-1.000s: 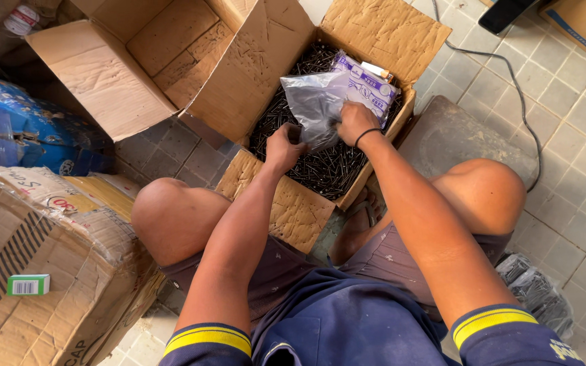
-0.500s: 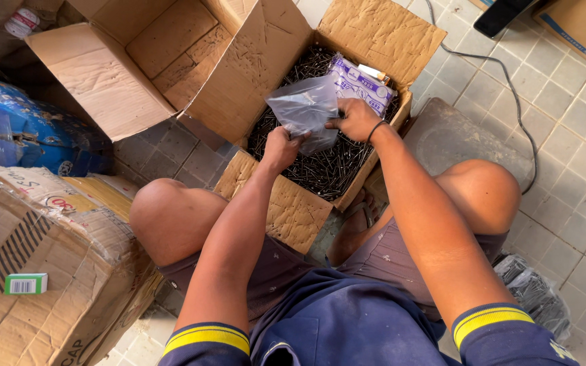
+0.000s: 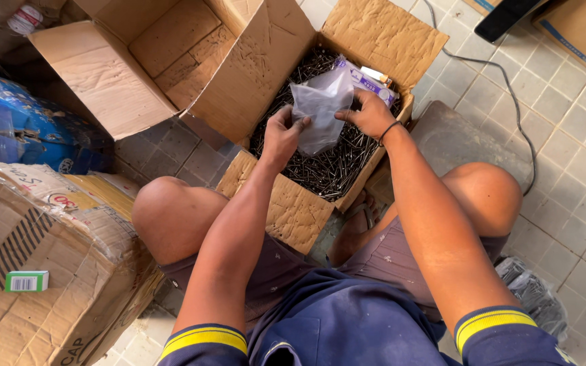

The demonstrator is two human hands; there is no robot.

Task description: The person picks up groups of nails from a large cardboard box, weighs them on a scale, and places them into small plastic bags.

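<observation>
Both hands, left hand [image 3: 281, 135] and right hand [image 3: 369, 114], have lifted the clear crumpled plastic bag [image 3: 320, 108] higher above the open cardboard box of dark nails [image 3: 330, 159], each grip pinching its edge.

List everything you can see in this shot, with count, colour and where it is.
Clear plastic bag: one, see-through grey, held over the open box.
Cardboard box: one, brown, flaps open, top centre.
Nails: very many, dark, loose in the box.
Printed packet: one, purple and white, in the box's far corner.
Empty box: one, brown, top left.
Taped carton: one, brown, lower left.
Small green box: one, on that carton.
Cable: one, dark, on the tiled floor.
Left hand: gripping the bag.
Right hand: gripping the bag.
</observation>
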